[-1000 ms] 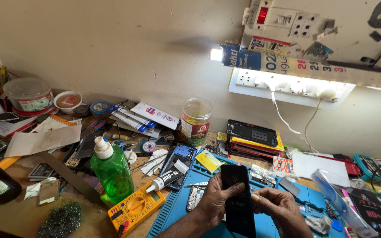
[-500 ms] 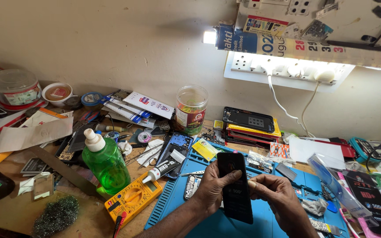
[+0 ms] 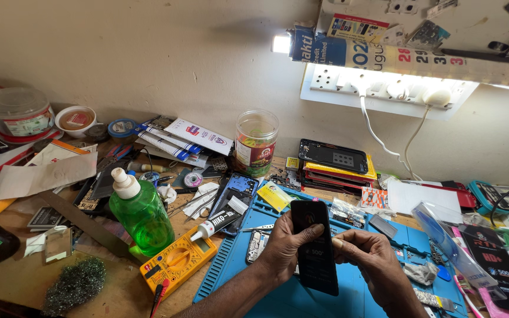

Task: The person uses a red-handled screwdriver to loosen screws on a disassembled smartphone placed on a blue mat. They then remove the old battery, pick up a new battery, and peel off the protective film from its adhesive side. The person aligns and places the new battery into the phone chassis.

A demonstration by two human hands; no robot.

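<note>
Black rectangular screen panel, held upright over the blue mat between left hand and right hand. Clear plastic jar with red-and-green label, at the wall. White-and-blue flat packets left of it (fanned, overlapping). Yellow sachet on the mat's upper edge. Black glossy package at far right. Calendar strip on the wall.
</note>
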